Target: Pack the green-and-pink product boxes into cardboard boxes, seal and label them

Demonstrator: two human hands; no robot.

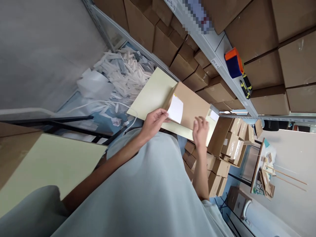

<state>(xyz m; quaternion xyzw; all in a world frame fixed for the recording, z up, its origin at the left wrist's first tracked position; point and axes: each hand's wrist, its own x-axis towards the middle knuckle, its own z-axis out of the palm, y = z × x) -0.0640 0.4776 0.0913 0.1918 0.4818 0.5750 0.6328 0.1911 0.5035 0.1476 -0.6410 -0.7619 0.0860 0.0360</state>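
A brown cardboard box (195,102) lies on a pale yellow tabletop (150,92) in front of me. On its upper face, near the left end, is a white label (176,110) whose left part bends up off the cardboard. My left hand (153,124) pinches the label's lower left edge between thumb and fingertips. At the box's near right edge, my right hand (200,131) has loosely curled fingers held apart, with nothing visible in them. Whether its fingertips touch the cardboard I cannot tell. Another white slip (213,115) rests at the tabletop's right end.
Shelves full of cartons (256,33) run along the far side. An orange and blue holder (234,62) and yellow-black cutters (245,86) sit on a shelf beam. Paper scraps (125,69) heap at left, a white cable (98,102) crossing nearby. Stacked boxes (230,144) stand right.
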